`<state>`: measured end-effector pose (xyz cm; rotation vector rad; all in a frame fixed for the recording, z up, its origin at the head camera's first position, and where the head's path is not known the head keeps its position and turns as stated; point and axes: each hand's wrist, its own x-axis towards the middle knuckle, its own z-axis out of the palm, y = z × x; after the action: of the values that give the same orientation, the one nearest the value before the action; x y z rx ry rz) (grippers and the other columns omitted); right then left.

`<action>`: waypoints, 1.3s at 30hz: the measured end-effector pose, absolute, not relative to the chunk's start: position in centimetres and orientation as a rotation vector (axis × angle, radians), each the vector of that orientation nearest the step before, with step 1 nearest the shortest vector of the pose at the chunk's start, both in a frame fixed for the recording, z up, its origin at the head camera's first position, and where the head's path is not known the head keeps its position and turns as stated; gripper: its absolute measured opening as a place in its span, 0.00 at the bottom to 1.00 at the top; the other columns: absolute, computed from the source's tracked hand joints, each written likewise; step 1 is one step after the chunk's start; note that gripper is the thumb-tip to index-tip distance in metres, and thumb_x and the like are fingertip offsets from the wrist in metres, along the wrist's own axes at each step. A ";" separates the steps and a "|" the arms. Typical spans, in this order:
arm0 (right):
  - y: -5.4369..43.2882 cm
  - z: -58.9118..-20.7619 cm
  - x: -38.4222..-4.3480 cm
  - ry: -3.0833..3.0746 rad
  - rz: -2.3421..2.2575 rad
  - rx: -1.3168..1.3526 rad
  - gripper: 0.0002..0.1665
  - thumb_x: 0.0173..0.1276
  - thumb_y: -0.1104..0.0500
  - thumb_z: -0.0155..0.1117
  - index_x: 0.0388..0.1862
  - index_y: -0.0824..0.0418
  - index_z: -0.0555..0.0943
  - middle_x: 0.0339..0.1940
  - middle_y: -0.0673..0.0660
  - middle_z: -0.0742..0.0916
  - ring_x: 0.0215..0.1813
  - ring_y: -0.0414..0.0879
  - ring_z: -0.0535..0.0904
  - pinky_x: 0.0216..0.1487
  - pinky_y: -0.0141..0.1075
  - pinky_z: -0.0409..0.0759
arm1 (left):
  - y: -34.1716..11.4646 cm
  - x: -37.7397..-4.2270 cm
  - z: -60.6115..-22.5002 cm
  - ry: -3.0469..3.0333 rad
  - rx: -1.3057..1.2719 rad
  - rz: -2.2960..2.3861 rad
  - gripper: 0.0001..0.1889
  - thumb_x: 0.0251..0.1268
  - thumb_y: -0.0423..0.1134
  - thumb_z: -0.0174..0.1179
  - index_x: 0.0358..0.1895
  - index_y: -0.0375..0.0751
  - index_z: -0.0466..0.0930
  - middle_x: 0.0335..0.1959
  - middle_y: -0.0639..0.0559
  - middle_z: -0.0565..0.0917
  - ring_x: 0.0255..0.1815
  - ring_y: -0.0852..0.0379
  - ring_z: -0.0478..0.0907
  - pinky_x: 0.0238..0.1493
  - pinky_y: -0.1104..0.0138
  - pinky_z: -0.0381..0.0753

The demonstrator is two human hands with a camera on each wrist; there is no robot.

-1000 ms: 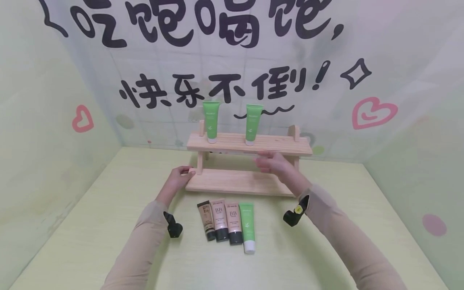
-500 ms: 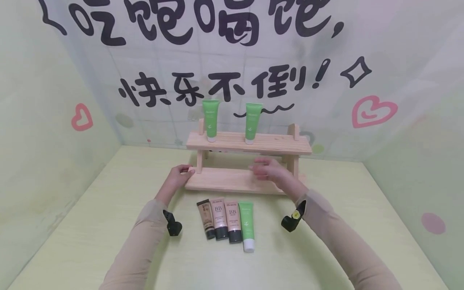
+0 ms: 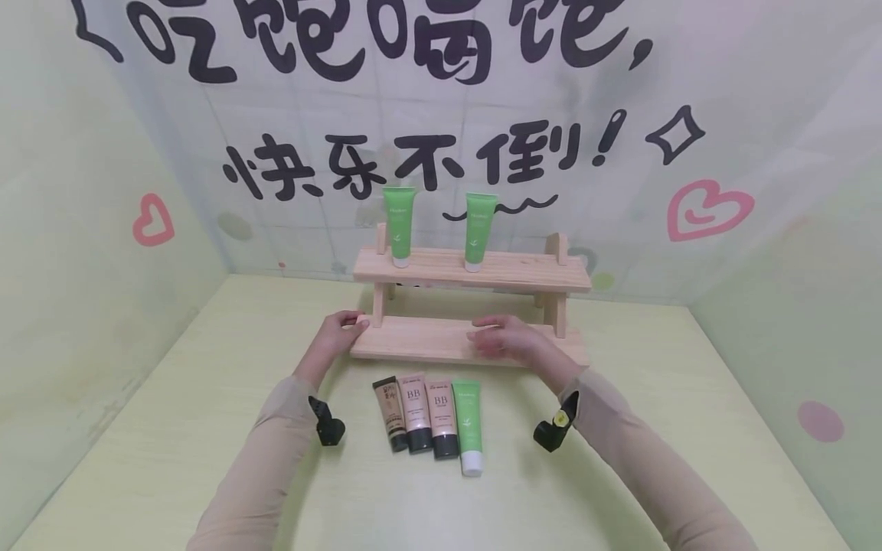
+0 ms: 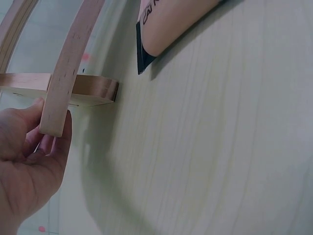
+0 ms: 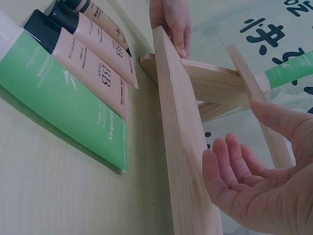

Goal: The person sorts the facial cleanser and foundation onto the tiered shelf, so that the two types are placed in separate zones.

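Observation:
My left hand (image 3: 336, 335) grips the left end of the lower board (image 3: 420, 338) of a two-tier wooden shelf; in the left wrist view the thumb lies on one face, the fingers on the other. My right hand (image 3: 508, 339) is over the right half of that board, slightly blurred. In the right wrist view its fingers are loosely bent, with nothing in them. Two green tubes (image 3: 400, 226) (image 3: 479, 229) stand upright on the upper board (image 3: 530, 270), caps down. In front of the shelf lie a green tube (image 3: 468, 421), two pink BB cream tubes (image 3: 416, 409) (image 3: 442, 413) and a brown tube (image 3: 391, 409).
The shelf stands on a pale wood-grain table (image 3: 172, 398), near a back wall sheet (image 3: 331, 115) with black lettering. Printed side sheets (image 3: 813, 321) bound the table on left and right. Each wrist wears a black camera (image 3: 329, 425).
My right hand has come down from near the upper board to the lower board's front. The left hand stays on the board's left end. The tubes have not moved.

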<state>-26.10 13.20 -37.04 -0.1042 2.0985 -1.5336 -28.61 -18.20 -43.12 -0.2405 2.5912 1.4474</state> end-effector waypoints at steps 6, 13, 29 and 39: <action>13.7 -37.6 -25.7 2.089 -1.455 -0.150 0.30 0.63 0.57 0.59 0.62 0.68 0.67 0.56 0.67 0.78 0.50 0.49 0.80 0.56 0.41 0.77 | -18.2 -28.5 -43.2 2.592 -0.238 1.472 0.24 0.68 0.43 0.49 0.63 0.34 0.63 0.62 0.34 0.69 0.61 0.41 0.69 0.60 0.55 0.71; 13.9 -38.6 -25.4 2.108 -1.407 -0.166 0.27 0.63 0.56 0.60 0.58 0.68 0.71 0.54 0.65 0.80 0.53 0.55 0.79 0.56 0.43 0.77 | -18.2 -28.7 -43.4 2.591 -0.241 1.485 0.24 0.68 0.43 0.49 0.63 0.33 0.64 0.61 0.33 0.69 0.60 0.41 0.70 0.59 0.56 0.72; 14.6 -39.3 -23.9 2.112 -1.246 -0.192 0.26 0.62 0.52 0.61 0.55 0.67 0.74 0.50 0.64 0.82 0.51 0.55 0.80 0.51 0.44 0.80 | -18.1 -28.6 -43.1 2.581 -0.260 1.470 0.24 0.69 0.44 0.49 0.64 0.35 0.63 0.63 0.35 0.68 0.63 0.41 0.67 0.62 0.55 0.70; 14.5 -39.7 -22.9 2.126 -1.171 -0.102 0.25 0.63 0.55 0.59 0.53 0.72 0.74 0.43 0.65 0.84 0.40 0.50 0.83 0.42 0.42 0.83 | -18.2 -28.5 -43.0 2.600 -0.242 1.459 0.24 0.69 0.43 0.48 0.64 0.34 0.63 0.62 0.34 0.68 0.62 0.41 0.67 0.61 0.55 0.70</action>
<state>-22.89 14.46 -39.75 -0.1023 2.1256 -1.1712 -28.53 -18.17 -42.98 -0.2418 2.6000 1.4589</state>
